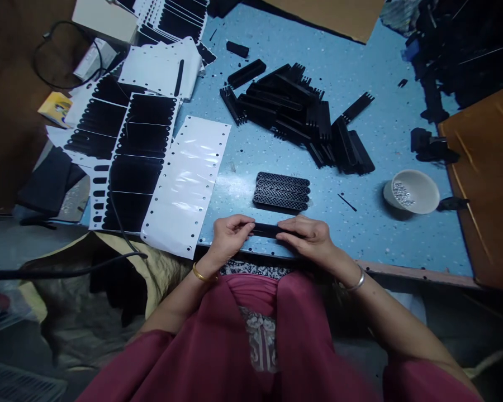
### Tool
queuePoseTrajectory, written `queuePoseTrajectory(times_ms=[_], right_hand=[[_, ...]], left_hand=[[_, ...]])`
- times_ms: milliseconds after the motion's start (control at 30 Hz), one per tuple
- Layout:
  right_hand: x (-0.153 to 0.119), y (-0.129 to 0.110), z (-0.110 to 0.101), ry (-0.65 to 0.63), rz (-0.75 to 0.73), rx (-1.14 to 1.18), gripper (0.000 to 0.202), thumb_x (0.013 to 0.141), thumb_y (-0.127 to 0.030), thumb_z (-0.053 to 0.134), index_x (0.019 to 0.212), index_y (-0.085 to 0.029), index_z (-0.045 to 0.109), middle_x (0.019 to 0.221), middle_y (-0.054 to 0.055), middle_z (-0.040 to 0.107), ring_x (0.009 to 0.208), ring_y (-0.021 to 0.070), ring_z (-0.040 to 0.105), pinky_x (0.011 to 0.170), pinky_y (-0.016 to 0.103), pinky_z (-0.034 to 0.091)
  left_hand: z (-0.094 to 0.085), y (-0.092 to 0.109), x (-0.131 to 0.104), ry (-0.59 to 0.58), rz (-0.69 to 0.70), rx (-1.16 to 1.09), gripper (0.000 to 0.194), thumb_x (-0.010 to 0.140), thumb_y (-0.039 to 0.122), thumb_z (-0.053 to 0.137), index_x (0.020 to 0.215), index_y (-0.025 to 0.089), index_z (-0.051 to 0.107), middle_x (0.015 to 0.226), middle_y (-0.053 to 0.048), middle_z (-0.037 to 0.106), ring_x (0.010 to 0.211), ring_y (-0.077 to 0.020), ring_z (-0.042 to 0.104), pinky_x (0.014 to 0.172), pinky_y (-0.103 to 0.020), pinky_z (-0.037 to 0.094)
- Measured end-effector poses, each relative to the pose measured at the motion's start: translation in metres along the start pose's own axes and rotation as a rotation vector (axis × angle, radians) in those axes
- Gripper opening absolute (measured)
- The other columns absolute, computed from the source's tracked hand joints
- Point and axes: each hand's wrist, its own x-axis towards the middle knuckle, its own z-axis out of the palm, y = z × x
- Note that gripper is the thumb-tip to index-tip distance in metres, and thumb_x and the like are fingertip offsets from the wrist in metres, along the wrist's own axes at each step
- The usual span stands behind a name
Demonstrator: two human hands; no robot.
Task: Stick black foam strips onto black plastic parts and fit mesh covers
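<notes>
Both of my hands pinch a slim black strip-like piece [265, 230] at the table's near edge. My left hand [232, 237] has its fingertips closed on one end; my right hand [305, 237] grips the other end between thumb and fingers. Just beyond the piece, several black mesh-patterned strips [281, 191] with rounded ends lie side by side in a block. Farther back is a loose heap of long black plastic parts [293, 106], some with toothed ends. White sheets of black rounded strips [139, 162] lie to the left, beside a peeled white backing sheet [188, 178].
A white bowl [421, 192] with small shiny metal bits stands at the right. Brown cardboard [484, 184] borders the table [423, 240] there. A black cable [117, 206] runs across the sheets at left, above an open sack [159, 268]. A thin black stick [346, 202] lies near the bowl.
</notes>
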Motion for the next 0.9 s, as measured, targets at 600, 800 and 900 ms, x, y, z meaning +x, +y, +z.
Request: queuePoseTrajectory(times_ms=[600, 800, 900], right_hand=[[-0.004, 0.002, 0.001, 0.014, -0.078, -0.020, 0.013, 0.088, -0.024, 0.067, 0.096, -0.020, 0.076, 0.088, 0.009, 0.077, 0.078, 0.0192, 0.071, 0.069, 0.032, 0.058], [-0.011, -0.001, 0.004, -0.007, -0.205, -0.248, 0.020, 0.094, -0.020, 0.057, 0.109, -0.019, 0.070, 0.102, 0.011, 0.076, 0.087, 0.0224, 0.072, 0.078, 0.039, 0.057], [-0.014, 0.002, 0.004, -0.005, -0.276, -0.287, 0.023, 0.093, -0.018, 0.057, 0.114, -0.016, 0.067, 0.104, 0.014, 0.075, 0.089, 0.0235, 0.071, 0.075, 0.039, 0.056]], left_hand=[[-0.001, 0.003, 0.000, -0.020, -0.010, -0.002, 0.019, 0.076, 0.030, 0.074, 0.083, 0.012, 0.075, 0.079, -0.007, 0.076, 0.059, -0.0135, 0.069, 0.053, -0.019, 0.056], [-0.001, 0.004, -0.001, -0.011, -0.011, -0.010, 0.019, 0.076, 0.031, 0.074, 0.081, 0.013, 0.075, 0.080, -0.006, 0.076, 0.059, -0.0135, 0.069, 0.053, -0.020, 0.057], [0.000, 0.004, -0.001, -0.006, -0.010, -0.014, 0.019, 0.075, 0.031, 0.074, 0.080, 0.012, 0.075, 0.081, -0.007, 0.076, 0.058, -0.0132, 0.069, 0.052, -0.020, 0.057]])
